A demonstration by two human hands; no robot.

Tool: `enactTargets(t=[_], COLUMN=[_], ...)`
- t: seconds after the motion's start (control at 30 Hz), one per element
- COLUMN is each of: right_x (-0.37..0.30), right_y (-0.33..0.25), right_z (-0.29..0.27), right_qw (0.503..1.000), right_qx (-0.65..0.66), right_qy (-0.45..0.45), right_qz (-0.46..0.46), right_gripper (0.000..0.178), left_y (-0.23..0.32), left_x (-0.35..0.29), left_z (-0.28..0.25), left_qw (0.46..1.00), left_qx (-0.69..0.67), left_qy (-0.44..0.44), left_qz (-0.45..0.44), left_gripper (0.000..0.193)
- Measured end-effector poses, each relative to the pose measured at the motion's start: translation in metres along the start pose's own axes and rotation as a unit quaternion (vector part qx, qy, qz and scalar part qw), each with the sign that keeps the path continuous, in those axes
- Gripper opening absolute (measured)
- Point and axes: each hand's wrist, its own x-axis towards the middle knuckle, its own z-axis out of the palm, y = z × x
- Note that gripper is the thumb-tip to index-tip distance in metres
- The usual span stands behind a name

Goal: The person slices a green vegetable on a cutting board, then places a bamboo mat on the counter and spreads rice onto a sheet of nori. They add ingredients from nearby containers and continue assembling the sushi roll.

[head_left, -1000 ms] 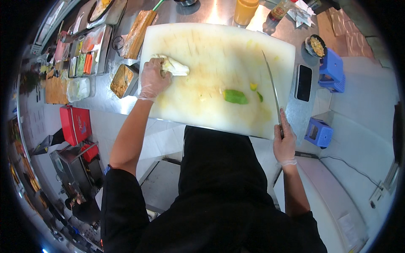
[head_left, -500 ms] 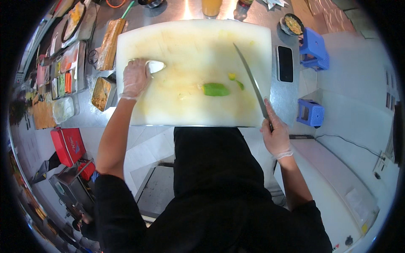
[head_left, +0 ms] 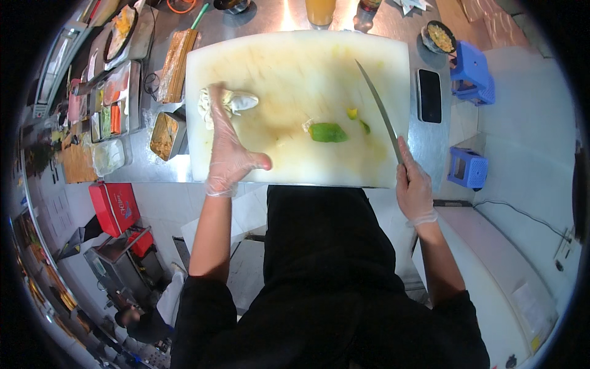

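My left hand point(head_left: 232, 152), in a clear plastic glove, is open over the left part of a white cutting board point(head_left: 295, 67). Its fingers stretch away from me and the thumb points out to the right. By the fingertips lies a crumpled white cloth point(head_left: 243, 100). In my right hand point(head_left: 415, 189), also gloved, is the handle of a long knife point(head_left: 382, 112); the blade slants up and left above the board's right side. Between the hands rests a green-skinned piece of fruit or vegetable point(head_left: 327, 132), with small yellow-green scraps point(head_left: 352, 114) to its right.
Left of the board stand a metal container of brownish food point(head_left: 165, 136), a bundle of wooden sticks point(head_left: 177, 67) and a tray of cut vegetables point(head_left: 114, 107). To the right are a phone point(head_left: 429, 95) and a small bowl point(head_left: 439, 38). A glass of orange drink point(head_left: 320, 12) stands behind.
My left hand has let go of the white cloth and come toward me and right, its fingers spreading. My right hand still holds the knife. The whole view has shifted slightly.
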Motion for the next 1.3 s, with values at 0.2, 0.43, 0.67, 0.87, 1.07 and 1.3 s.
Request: enactTargets(t=[0.2, 0.43, 0.67, 0.87, 1.07, 1.3], right_x=[0.032, -0.018, -0.076, -0.072, -0.064, -0.056], right_y=[-0.004, -0.009, 0.000, -0.012, -0.011, -0.008], right_z=[-0.006, 0.008, 0.025, 0.016, 0.017, 0.009], right_qw=[0.999, 1.000, 0.989, 0.979, 0.979, 0.976], right_qx=[-0.004, -0.005, -0.125, -0.141, -0.143, -0.141], right_qy=[0.029, -0.026, -0.081, -0.139, -0.144, -0.162], right_qz=[-0.045, 0.004, 0.013, 0.045, 0.031, 0.025], right_gripper=[0.066, 0.062, 0.071, 0.075, 0.076, 0.076], left_y=[-0.018, 0.000, -0.023, -0.024, -0.028, -0.026], left_x=[-0.009, -0.023, -0.016, -0.010, -0.005, -0.009], left_z=[0.017, 0.078, 0.128, 0.140, 0.141, 0.142], left_qw=[0.921, 0.976, 0.935, 0.917, 0.918, 0.917], left_qx=[-0.383, 0.178, 0.273, 0.305, 0.298, 0.308], left_qy=[0.000, -0.099, -0.163, -0.195, -0.194, -0.189], left_qz=[-0.071, 0.079, 0.156, 0.168, 0.175, 0.167], left_gripper=[0.034, 0.011, 0.025, 0.022, 0.022, 0.024])
